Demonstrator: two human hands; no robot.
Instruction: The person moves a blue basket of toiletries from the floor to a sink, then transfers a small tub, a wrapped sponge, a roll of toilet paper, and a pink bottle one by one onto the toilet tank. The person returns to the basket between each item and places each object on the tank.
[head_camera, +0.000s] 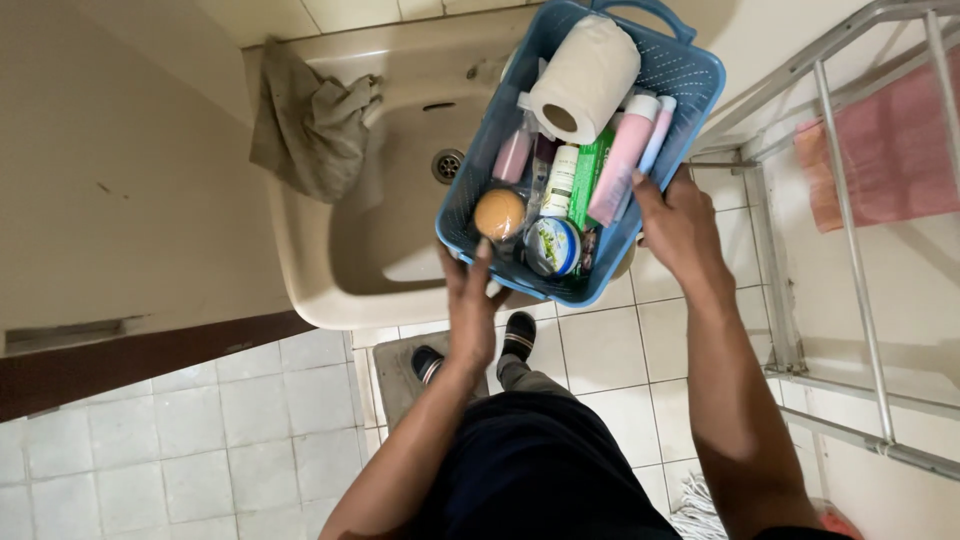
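Blue basket (690, 75) held up over the near right edge of the white sink (330, 290), by both hands. Left hand (472, 300) on the near rim, fingers (483, 255) curled tight over the edge. Right hand (680, 225) on the right rim, fingers closed on it too. Long way of the basket going from near left to far right, handle (645, 10) at the far end. Packed full: toilet roll (585, 75) on top, pink tube (620, 170), green box (588, 175), round tin (552, 246), orange ball (499, 213). Probably a bit heavy, and bendy plastic, so best held at two rims. Loose things inside, likely to slide or tip out if tilted. Grey cloth (305, 125) hanging on the far left sink edge. Pink towel (890, 150) on the rack (850, 230) at right
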